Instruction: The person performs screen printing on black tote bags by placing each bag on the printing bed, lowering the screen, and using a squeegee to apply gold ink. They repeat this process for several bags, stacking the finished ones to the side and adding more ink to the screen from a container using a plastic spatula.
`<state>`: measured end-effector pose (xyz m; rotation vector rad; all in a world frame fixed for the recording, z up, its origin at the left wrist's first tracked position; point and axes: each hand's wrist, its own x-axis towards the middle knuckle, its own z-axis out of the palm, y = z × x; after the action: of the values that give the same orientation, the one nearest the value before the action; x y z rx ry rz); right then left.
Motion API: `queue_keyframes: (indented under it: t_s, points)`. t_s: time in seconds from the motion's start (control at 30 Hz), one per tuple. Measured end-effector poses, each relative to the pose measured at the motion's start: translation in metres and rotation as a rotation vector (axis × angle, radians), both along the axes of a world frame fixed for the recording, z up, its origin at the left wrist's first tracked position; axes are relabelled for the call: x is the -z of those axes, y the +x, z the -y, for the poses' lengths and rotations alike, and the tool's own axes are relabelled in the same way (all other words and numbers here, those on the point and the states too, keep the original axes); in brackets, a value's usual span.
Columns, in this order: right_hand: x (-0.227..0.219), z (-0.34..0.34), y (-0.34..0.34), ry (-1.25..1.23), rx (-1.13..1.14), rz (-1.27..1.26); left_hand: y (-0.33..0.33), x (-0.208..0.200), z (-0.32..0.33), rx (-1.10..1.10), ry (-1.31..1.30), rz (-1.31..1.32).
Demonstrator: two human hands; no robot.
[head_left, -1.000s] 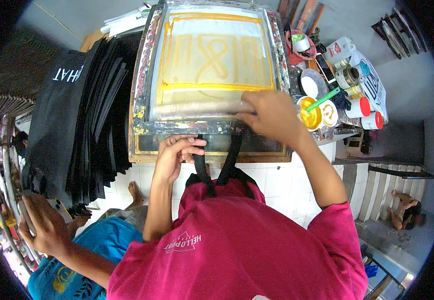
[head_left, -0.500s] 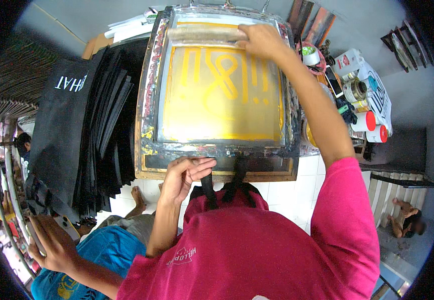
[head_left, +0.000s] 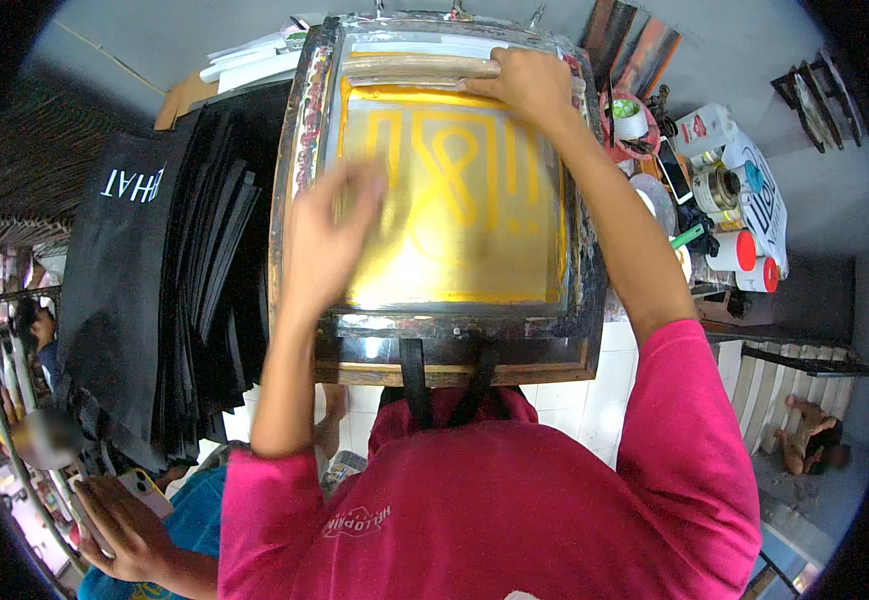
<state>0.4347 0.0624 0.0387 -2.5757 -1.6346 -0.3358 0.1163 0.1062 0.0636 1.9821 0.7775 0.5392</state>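
Note:
A screen printing frame (head_left: pixel 434 325) lies before me, its yellow-tinted mesh (head_left: pixel 434 265) showing a looped emblem and vertical bars. At its far end my right hand (head_left: pixel 529 85) grips the right end of a wooden squeegee (head_left: pixel 404 68) that lies crosswise. A thick line of yellow ink (head_left: pixel 414 96) runs along the squeegee's near side. My left hand (head_left: pixel 334 225) hangs over the left part of the mesh; motion smears its fingers, and I see nothing held in it. Two black straps of a black bag (head_left: pixel 134 290) would be hard to separate from the frame's near edge, where black straps (head_left: pixel 412 380) hang down.
Black fabric pieces hang in a thick stack at the left. Paint tubs (head_left: pixel 729 250), a phone (head_left: pixel 674 172) and a pink tape-filled bowl (head_left: pixel 629 120) crowd the right side. Another person's hand (head_left: pixel 129 525) holds a phone at the lower left.
My left hand has risen from below the frame's near edge to over the mesh's left part. The squeegee stays at the far end in my right hand, with more ink showing before it.

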Motion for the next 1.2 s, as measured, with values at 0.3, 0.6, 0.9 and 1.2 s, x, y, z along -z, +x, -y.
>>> queue_keyframes:
  t_s: [0.3,0.6,0.9,1.2]
  points:
    - [0.005,0.025,-0.037,0.106,-0.057,0.042,0.075,0.028,-0.111,0.087,0.641,-0.185]
    - [0.017,0.072,-0.080,0.157,-0.097,0.065,0.024,0.024,-0.058,0.106,0.616,-0.158]
    - [0.016,0.149,-0.159,0.211,-0.148,-0.020,-0.054,0.022,0.011,0.152,0.595,-0.202]
    - [0.017,0.199,-0.216,0.122,-0.095,-0.082,-0.103,0.026,0.063,0.124,0.568,-0.135]
